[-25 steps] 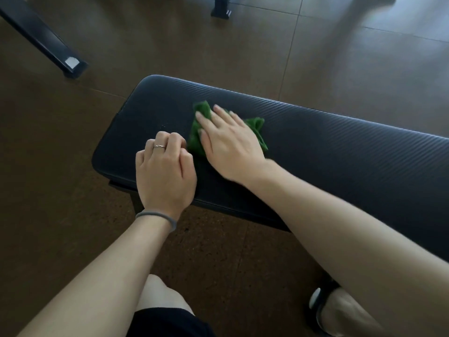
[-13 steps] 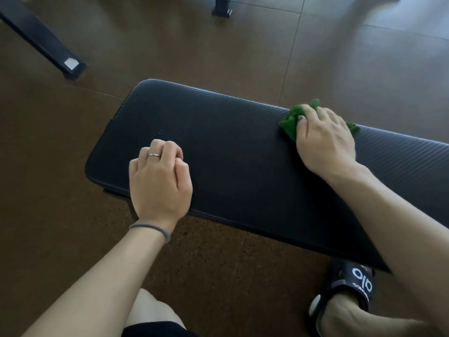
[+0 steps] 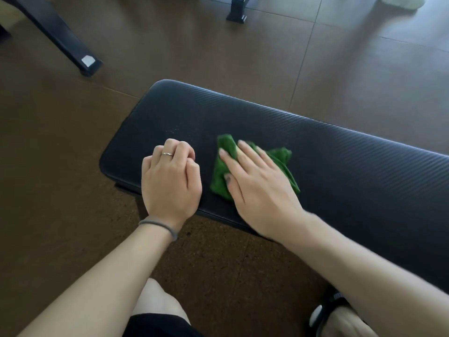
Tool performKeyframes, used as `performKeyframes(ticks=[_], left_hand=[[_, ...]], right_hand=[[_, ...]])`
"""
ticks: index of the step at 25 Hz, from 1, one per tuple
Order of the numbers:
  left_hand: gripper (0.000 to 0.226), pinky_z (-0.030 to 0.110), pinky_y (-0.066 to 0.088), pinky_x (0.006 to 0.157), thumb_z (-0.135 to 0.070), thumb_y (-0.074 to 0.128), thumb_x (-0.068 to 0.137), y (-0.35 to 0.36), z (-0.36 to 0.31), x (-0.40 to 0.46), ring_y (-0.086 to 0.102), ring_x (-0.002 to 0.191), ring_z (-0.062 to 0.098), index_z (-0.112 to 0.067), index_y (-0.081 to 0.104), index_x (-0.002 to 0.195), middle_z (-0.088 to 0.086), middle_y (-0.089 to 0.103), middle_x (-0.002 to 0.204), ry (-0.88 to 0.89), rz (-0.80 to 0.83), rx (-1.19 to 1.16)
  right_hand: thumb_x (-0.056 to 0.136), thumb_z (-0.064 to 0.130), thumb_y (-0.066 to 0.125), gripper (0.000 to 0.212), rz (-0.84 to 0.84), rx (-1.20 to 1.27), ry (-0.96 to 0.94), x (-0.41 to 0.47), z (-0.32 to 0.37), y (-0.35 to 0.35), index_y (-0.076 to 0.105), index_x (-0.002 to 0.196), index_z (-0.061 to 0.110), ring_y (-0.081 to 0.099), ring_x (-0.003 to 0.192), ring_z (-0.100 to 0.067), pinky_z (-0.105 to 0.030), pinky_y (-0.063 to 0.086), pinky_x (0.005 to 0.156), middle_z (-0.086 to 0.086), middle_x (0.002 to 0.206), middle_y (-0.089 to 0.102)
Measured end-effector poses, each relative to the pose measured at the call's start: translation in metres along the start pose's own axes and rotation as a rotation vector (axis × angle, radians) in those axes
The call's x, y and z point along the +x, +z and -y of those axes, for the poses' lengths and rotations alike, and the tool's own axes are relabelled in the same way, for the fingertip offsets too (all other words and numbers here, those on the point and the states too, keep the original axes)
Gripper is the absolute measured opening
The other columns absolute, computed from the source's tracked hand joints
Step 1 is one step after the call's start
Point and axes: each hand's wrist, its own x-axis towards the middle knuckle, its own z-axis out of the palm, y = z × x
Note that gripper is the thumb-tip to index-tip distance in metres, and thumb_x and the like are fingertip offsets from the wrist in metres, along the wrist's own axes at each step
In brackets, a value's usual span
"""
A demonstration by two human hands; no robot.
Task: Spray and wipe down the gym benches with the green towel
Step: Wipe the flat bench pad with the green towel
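**Soft towel flat under the right hand, near the table's left end**

The green towel (image 3: pixel 252 166) is thin, limp cloth, bunched and creased; it looks light and should slide easily yet fold over itself if pushed from one edge. It probably handles best under a flat palm pressing on its middle, as now: the right hand (image 3: pixel 257 183) lies on it with straight, spread fingers, gripping nothing. The left hand (image 3: pixel 171 178), wearing a ring, rests beside it as a loose fist on the pad's near edge, holding nothing.

The table (image 3: pixel 340 166) is a black padded gym bench with a finely ribbed cover, likely firm and slightly grippy; a few pale specks sit just beyond the left hand. Around it lies brown tiled floor (image 3: pixel 364 76), with dark equipment legs (image 3: pixel 60 37) far left. No spray bottle is in view.
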Motion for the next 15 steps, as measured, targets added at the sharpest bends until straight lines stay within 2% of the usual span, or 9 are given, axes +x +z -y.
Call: performKeyframes(ticks=[2,4,6,8,11,13,15], left_hand=[[0.022,0.039,0.039,0.079,-0.02,0.035,0.094,0.001,0.0,0.0,0.052,0.086,0.021,-0.017,0.056,0.089,-0.003,0.056,0.095,-0.002,-0.003,-0.012],[0.021,0.036,0.037,0.079,-0.02,0.035,0.094,0.001,0.001,0.0,0.051,0.086,0.019,-0.018,0.056,0.089,-0.003,0.056,0.094,0.001,-0.005,-0.006],[0.021,0.036,0.037,0.079,-0.02,0.035,0.095,0.001,0.003,0.001,0.051,0.086,0.018,-0.018,0.055,0.09,-0.003,0.056,0.095,-0.008,0.001,0.007],[0.023,0.036,0.037,0.078,-0.021,0.034,0.096,-0.001,0.002,0.002,0.051,0.085,0.019,-0.017,0.056,0.092,-0.001,0.056,0.096,0.012,0.021,0.025],[0.025,0.036,0.037,0.079,-0.024,0.034,0.098,-0.011,0.008,0.008,0.054,0.088,0.022,-0.015,0.058,0.097,0.003,0.058,0.098,0.049,0.031,-0.034],[0.024,0.04,0.037,0.087,-0.024,0.04,0.097,-0.022,0.032,0.016,0.056,0.098,0.027,-0.014,0.059,0.107,0.007,0.061,0.109,-0.06,-0.041,-0.015],[0.033,0.046,0.037,0.102,-0.024,0.04,0.1,-0.031,0.065,0.026,0.053,0.12,0.032,-0.014,0.056,0.127,0.011,0.057,0.133,-0.279,-0.039,0.017]], right_hand=[[0.111,0.035,0.025,0.053,0.052,-0.017,-0.04,-0.024,-0.003,-0.003,0.037,0.158,0.016,0.023,0.156,-0.022,-0.039,0.015,0.129,-0.006,0.165,0.034],[0.109,0.035,0.025,0.054,0.025,-0.042,-0.045,-0.001,-0.007,0.0,0.041,0.156,0.015,0.028,0.154,-0.023,-0.038,0.017,0.128,-0.007,0.163,0.039],[0.109,0.033,0.026,0.053,0.006,-0.031,0.005,0.048,-0.007,0.008,0.043,0.156,0.015,0.029,0.154,-0.025,-0.04,0.018,0.127,-0.008,0.162,0.041],[0.111,0.033,0.024,0.052,0.033,-0.013,0.108,0.087,-0.003,0.012,0.037,0.158,0.016,0.022,0.157,-0.024,-0.041,0.012,0.129,-0.006,0.165,0.036],[0.111,0.033,0.023,0.053,0.023,-0.014,0.114,0.07,0.008,0.014,0.032,0.16,0.014,0.017,0.158,-0.025,-0.042,0.01,0.129,-0.007,0.167,0.031],[0.11,0.034,0.024,0.054,0.013,-0.031,0.031,0.02,0.026,0.01,0.033,0.16,0.014,0.017,0.158,-0.025,-0.043,0.012,0.129,-0.007,0.167,0.03],[0.11,0.036,0.023,0.055,0.064,-0.045,-0.028,-0.021,0.044,0.006,0.031,0.161,0.015,0.012,0.159,-0.022,-0.041,0.01,0.13,-0.004,0.168,0.024]])
